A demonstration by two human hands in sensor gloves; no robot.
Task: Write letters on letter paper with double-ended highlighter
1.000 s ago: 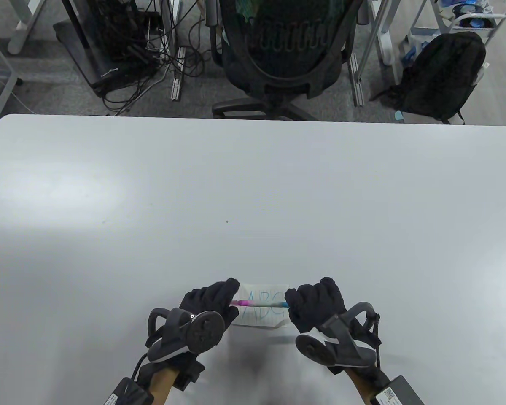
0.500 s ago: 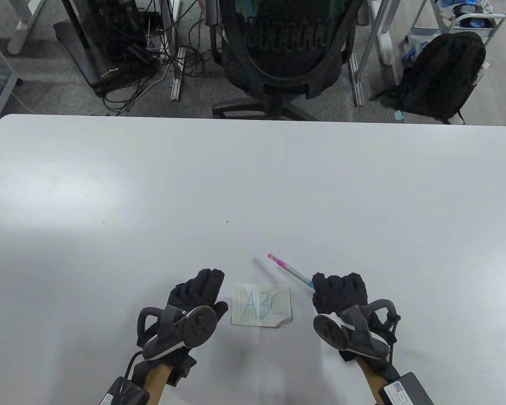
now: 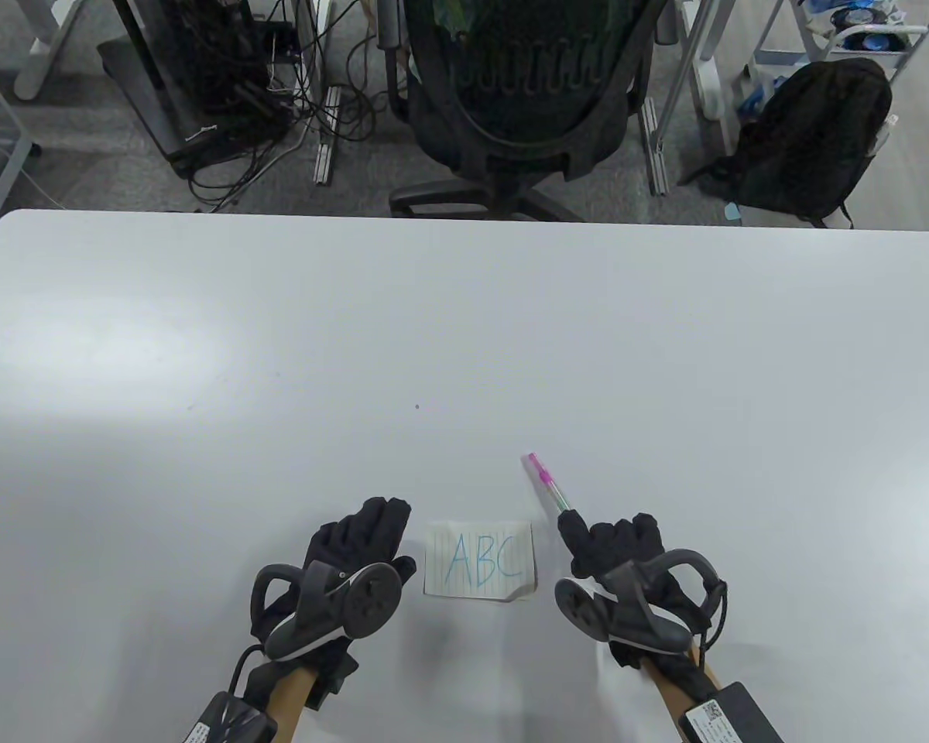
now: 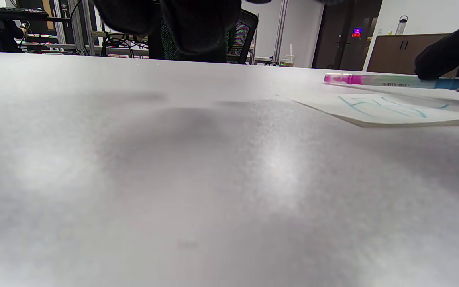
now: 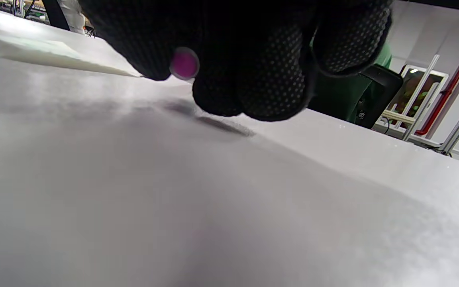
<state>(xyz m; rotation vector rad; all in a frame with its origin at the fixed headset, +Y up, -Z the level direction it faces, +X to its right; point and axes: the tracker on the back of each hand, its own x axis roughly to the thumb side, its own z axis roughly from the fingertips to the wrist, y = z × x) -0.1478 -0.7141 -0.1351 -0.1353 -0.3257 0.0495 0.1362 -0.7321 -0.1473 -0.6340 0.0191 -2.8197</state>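
A small lined letter paper with "ABC" in blue lies on the white table near the front edge. My right hand is just right of the paper and grips the double-ended highlighter by its blue end. The pink end points away and slightly left, past the paper's top right corner. My left hand lies just left of the paper, fingers fairly straight, holding nothing. In the left wrist view the highlighter hovers low behind the paper. The right wrist view shows the highlighter's pink end among the curled fingers.
A black office chair stands beyond the table's far edge. A black backpack and cables lie on the floor behind it.
Both hands held the highlighter across the paper. The left hand let go and settled left of the paper. The right hand carried the highlighter to the right and turned it to point away.
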